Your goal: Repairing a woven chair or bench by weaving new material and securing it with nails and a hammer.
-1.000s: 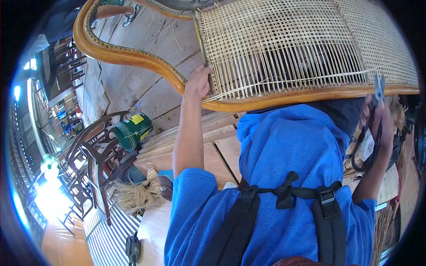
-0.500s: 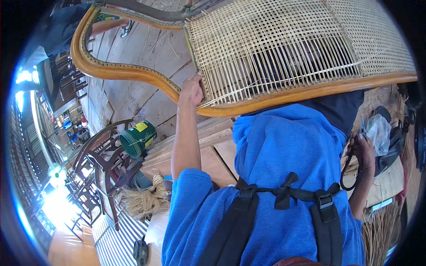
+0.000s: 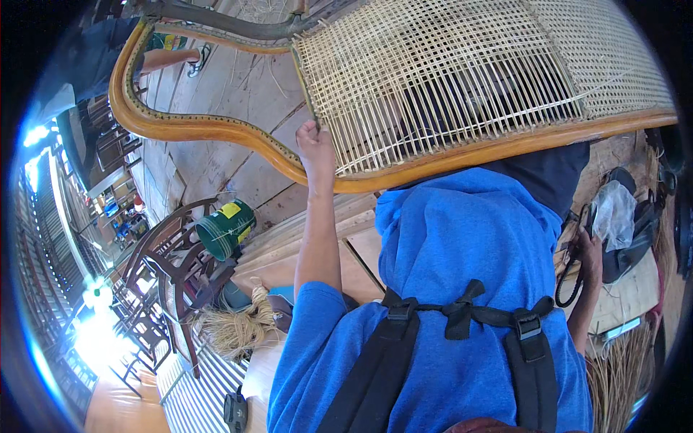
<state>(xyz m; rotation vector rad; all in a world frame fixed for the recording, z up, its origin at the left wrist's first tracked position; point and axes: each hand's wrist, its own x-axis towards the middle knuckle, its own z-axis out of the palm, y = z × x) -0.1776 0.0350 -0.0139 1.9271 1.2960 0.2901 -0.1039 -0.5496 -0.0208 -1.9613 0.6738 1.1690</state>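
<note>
Cane panel (image 3: 433,86), left hand (image 3: 315,144) curled at its left edge, any pinching cannot be told, black tool (image 3: 572,256) grasped by right hand (image 3: 591,256) near plastic bag (image 3: 615,216)

Curved frame (image 3: 180,128) around open gap

The curved frame (image 3: 433,167) is showing glossy, smooth wood; within it, woven cane (image 3: 411,54) is looking matt; below it, a blue shirt (image 3: 469,238) is showing matt cloth.
</note>
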